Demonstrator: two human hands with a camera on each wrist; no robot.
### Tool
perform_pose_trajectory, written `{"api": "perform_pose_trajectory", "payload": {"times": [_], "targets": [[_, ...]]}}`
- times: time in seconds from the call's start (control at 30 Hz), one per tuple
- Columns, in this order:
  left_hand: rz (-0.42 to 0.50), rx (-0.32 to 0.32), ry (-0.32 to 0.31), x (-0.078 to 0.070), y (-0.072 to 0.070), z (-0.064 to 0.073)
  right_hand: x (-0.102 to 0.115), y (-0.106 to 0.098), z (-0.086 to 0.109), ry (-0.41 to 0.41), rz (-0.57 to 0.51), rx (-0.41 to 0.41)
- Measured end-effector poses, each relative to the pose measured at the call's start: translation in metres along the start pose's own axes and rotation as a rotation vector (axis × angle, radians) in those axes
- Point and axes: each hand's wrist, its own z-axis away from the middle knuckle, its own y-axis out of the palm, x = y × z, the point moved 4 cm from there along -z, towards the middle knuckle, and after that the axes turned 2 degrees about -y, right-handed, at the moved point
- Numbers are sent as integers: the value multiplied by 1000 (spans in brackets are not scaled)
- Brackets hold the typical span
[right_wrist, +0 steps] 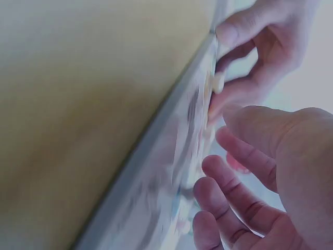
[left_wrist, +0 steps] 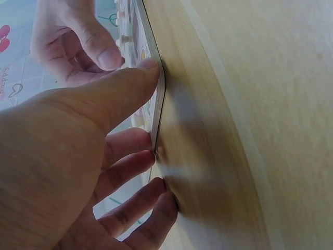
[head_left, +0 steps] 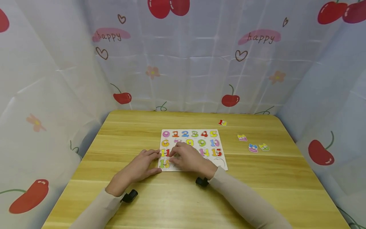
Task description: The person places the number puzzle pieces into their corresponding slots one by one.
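Observation:
A white number puzzle board [head_left: 226, 159] lies on the table with coloured number pieces in it, such as the purple 0 [head_left: 166, 134] and the green and yellow 16 [head_left: 164, 163]. My left hand [head_left: 143, 165] rests at the board's left side, fingertips along the left edge and thumb [left_wrist: 130, 83] at the near corner. Over the lower left of the board is my right hand [head_left: 188, 156], covering several numbers. Its fingers [right_wrist: 223, 203] are loosely bent and apart, thumb and forefinger nearest the board, with no piece visible between them. Small pegs [right_wrist: 218, 82] stick up from the pieces.
Loose number pieces lie right of the board: a red and yellow one [head_left: 222, 122], a yellow and purple one [head_left: 242, 137], a blue and purple one [head_left: 253, 148] and a yellow-green one [head_left: 264, 147]. Behind the wooden table [head_left: 128, 127] hangs a cherry-print curtain [head_left: 188, 82].

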Motion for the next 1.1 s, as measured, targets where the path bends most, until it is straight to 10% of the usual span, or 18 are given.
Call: {"api": "perform_pose_trajectory", "payload": {"times": [1.1], "targets": [[-13,2,-27,0,3,2,-185,-125,115,465,-29,-325]]}}
